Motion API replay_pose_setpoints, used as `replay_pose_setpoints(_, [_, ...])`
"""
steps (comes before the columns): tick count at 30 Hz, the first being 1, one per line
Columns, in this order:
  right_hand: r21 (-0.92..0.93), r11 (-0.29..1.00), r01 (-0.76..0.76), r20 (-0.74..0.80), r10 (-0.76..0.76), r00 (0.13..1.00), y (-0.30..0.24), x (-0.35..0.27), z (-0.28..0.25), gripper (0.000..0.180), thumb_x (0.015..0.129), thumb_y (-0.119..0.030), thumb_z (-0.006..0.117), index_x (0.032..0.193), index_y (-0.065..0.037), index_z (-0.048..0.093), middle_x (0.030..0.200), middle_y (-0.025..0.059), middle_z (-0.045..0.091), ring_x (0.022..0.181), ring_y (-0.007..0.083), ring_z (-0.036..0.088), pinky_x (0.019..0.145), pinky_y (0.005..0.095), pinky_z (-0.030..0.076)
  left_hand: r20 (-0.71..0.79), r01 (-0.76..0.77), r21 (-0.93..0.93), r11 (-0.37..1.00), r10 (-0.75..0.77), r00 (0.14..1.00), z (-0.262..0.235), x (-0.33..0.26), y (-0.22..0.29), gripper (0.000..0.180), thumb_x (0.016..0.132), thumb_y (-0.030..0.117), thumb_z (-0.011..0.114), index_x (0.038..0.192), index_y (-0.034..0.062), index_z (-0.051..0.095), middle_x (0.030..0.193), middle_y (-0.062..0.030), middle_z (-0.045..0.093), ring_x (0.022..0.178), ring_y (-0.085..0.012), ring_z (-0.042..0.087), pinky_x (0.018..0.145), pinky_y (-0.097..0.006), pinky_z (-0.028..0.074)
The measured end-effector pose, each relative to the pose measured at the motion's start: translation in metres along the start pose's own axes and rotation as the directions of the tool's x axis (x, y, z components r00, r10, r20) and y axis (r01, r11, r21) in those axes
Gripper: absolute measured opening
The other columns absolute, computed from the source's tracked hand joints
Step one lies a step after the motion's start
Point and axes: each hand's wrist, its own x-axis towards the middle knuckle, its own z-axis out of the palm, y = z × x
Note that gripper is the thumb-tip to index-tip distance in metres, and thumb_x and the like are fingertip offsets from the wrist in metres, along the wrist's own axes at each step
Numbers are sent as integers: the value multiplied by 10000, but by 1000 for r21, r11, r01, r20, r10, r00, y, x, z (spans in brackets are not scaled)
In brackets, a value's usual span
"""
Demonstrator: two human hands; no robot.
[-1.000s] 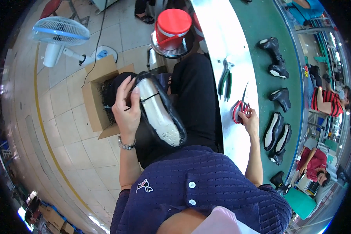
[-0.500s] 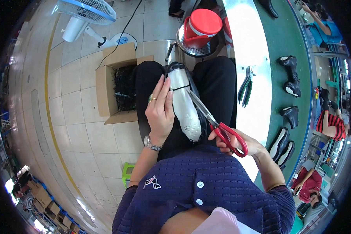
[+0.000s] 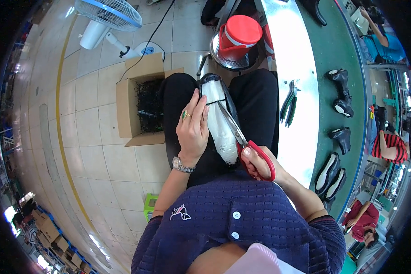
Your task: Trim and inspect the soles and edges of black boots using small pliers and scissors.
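A black shoe (image 3: 219, 121) lies on my lap between my thighs, its white underside facing up. A thin black strip (image 3: 216, 102) crosses that underside. Against the shoe's left edge rests my left hand (image 3: 193, 130), its fingers stretched out and lying flat. My right hand (image 3: 256, 163) grips red-handled scissors (image 3: 233, 126) by their loops, with the thumb on top. The blade tips touch or nearly touch the black strip; whether it lies between the blades is too small to tell.
To my left an open cardboard box (image 3: 127, 107) holds black strips. Pliers (image 3: 289, 104) lie on the white tabletop (image 3: 297, 59) at my right, beside a green surface with several black shoes (image 3: 339, 93). Ahead stand a stool with a red jug (image 3: 242, 34) and a fan (image 3: 109, 20).
My right hand has shifted left and closed around the scissors' handles, whose loops have come nearer together. The blades have closed further at the strip. My left hand stays at the shoe's edge.
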Motion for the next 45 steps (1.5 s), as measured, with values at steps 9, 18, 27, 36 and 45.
replay_pose_setpoints(9, [-10, 1000, 17, 10, -17, 1000, 1, -2, -1, 597, 938, -619, 458, 740, -64, 559, 541, -12, 460, 469, 99, 485, 460, 246, 398, -43, -177, 185, 967, 188, 981, -18, 8, 5, 112, 816, 54, 707, 898, 19, 640, 898, -99, 657, 799, -253, 641, 700, -343, 525])
replay_pose_setpoints(18, [172, 975, 138, -216, -99, 971, 11, -14, -33, 428, 958, -488, 530, 926, -75, 633, 597, -61, 437, 499, 50, 442, 469, 219, 372, -396, -145, 297, 944, 260, 881, -93, 81, 16, 188, 984, 43, 477, 926, -50, 630, 869, -140, 668, 714, -237, 613, 632, -324, 491])
replay_pose_setpoints(27, [-377, 843, -385, -924, -310, 226, 129, -12, -157, 519, 755, -383, 776, 1047, 33, 677, 816, 161, 677, 720, 271, 658, 684, 387, 504, 88, 117, 595, 795, -210, 974, -55, 3, -153, 394, 949, 95, 543, 1328, -7, 512, 1252, -215, 587, 1128, -391, 568, 915, -403, 472])
replay_pose_setpoints(36, [-511, 838, -190, -851, -463, 247, 104, 43, -166, 380, 818, -253, 709, 1079, 18, 655, 1043, 194, 652, 972, 342, 634, 863, 401, 487, 253, -336, 14, 942, 322, 912, -6, 21, -9, 476, 971, 249, 510, 1384, 16, 469, 1447, -165, 443, 1350, -333, 400, 1107, -445, 311])
replay_pose_setpoints(45, [-601, 730, -325, -798, -527, 292, 83, 110, -184, 533, 850, -353, 634, 1226, 18, 565, 1073, 278, 606, 1004, 402, 601, 898, 446, 464, 558, -332, -120, 936, 340, 757, 78, 79, 48, 500, 849, 332, 680, 1202, -14, 605, 1178, -168, 628, 1118, -336, 568, 977, -400, 440])
